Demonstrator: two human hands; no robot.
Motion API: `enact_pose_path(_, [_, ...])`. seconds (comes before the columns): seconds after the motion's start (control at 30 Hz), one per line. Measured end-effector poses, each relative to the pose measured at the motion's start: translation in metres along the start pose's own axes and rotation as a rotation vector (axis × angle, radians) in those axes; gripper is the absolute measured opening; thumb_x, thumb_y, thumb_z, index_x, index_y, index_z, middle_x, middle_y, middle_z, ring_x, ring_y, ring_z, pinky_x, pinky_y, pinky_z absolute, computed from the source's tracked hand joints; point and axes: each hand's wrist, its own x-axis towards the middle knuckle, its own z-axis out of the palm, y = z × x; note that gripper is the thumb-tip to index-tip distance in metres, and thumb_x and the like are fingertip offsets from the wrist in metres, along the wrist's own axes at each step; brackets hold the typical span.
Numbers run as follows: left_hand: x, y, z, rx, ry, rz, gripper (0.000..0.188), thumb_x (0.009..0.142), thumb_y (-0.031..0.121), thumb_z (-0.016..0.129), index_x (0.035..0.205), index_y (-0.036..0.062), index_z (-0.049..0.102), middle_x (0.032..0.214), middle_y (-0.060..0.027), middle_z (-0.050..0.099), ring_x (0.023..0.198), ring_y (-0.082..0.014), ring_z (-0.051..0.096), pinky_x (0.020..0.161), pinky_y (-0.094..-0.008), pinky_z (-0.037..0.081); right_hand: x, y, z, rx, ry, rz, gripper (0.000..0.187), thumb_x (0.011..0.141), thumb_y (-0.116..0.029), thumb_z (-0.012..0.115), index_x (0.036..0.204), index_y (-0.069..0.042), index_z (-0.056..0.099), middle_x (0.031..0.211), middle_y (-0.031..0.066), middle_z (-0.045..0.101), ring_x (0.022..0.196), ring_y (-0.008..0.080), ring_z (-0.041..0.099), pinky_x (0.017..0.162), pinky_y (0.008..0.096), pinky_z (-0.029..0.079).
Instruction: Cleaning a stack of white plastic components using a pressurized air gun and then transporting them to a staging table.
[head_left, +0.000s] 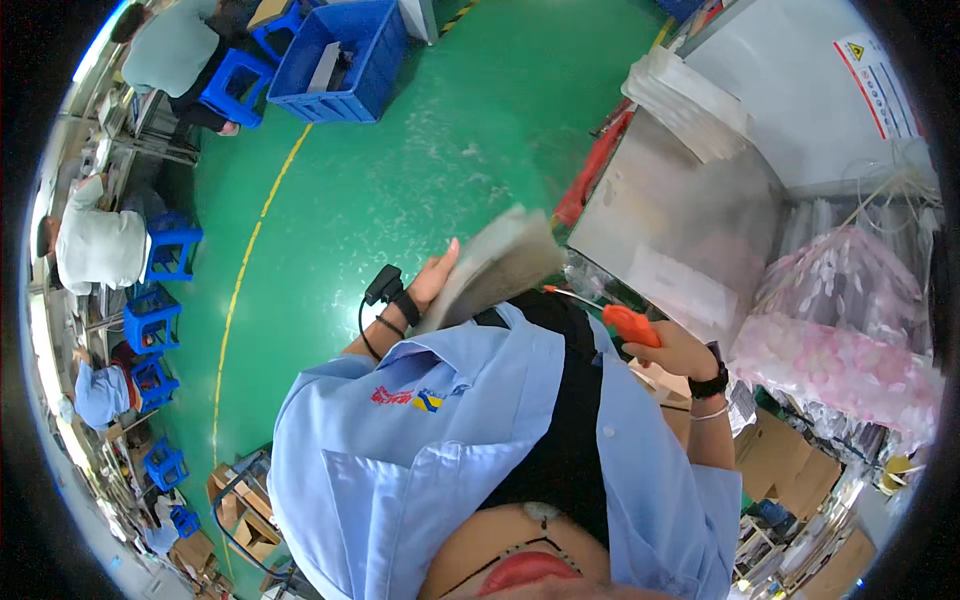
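My left hand (434,279) is closed on the near-left edge of a flat grey piece (505,265), possibly a stack of sheets. It is held tilted in front of my chest, and motion blur hides its exact kind. In my right hand (676,352) is an orange-handled tool (632,325), gripped by the handle. Its thin light shaft points left toward the grey piece, ending in a small red tip. The tip appears apart from the grey piece.
To the right stands a metal-topped table (690,210) with white sheets (690,100) on it. Pink flowered plastic (840,350) hangs beside it. A blue crate (340,60) sits on the green floor ahead. At left, several people work at benches beside blue stools (172,245).
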Motion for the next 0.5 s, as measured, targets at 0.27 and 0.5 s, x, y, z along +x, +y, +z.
enact_pose_path(0.27, [0.009, -0.009, -0.009, 0.012, 0.145, 0.089, 0.089, 0.09, 0.071, 0.021, 0.11, -0.0045, 0.064, 0.099, -0.0148, 0.066, 0.093, -0.0199, 0.06, 0.084, -0.0337, 0.046, 0.014, -0.014, -0.002, -0.482, 0.067, 0.082, 0.036, 0.085, -0.038, 0.065, 0.083, -0.002, 0.062, 0.066, 0.0045, 0.063, 0.06, 0.0138, 0.059, 0.057, 0.03, 0.045])
enact_pose_path(0.5, [0.023, -0.02, -0.021, -0.284, 0.001, 0.078, 0.083, 0.094, 0.065, 0.017, 0.112, -0.0022, 0.063, 0.098, -0.0121, 0.066, 0.09, -0.0185, 0.06, 0.083, -0.0321, 0.047, 0.015, -0.029, -0.001, -0.259, 0.022, -0.031, 0.036, 0.087, -0.037, 0.064, 0.082, -0.001, 0.062, 0.067, 0.0054, 0.063, 0.062, 0.014, 0.06, 0.06, 0.0295, 0.047])
